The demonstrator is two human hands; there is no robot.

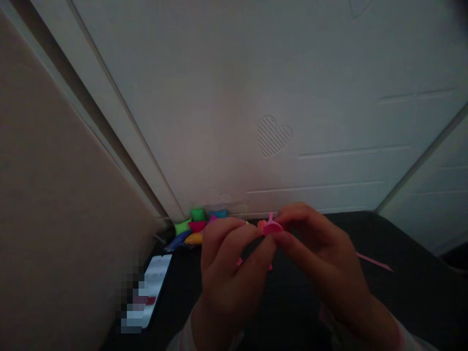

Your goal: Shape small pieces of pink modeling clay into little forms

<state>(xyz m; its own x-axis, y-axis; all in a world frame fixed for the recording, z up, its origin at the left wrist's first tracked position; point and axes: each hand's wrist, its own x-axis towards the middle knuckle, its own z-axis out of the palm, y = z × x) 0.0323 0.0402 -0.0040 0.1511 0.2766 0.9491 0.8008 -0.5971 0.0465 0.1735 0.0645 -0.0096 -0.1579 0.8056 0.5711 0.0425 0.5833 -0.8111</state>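
Observation:
Between the fingertips of both hands, above the dark table, is a small pink piece (272,227) that looks like modelling clay. It has a rounded, flat part with a thin stem sticking up. My left hand (234,268) pinches it from the left, and my right hand (325,263) from the right, thumb and forefinger closed on its edge. A bit of orange (261,224) shows just behind the pink piece; I cannot tell whether it is joined to it. Small pink bits (270,267) lie on the table below, partly hidden by my left hand.
Several colourful soft packets (197,226) lie at the back left against a white panel (204,107) with heart patterns. A phone (155,280) with a lit screen rests at the left edge. Right of my hands, a thin pink strip (375,262) lies on the black table (395,302).

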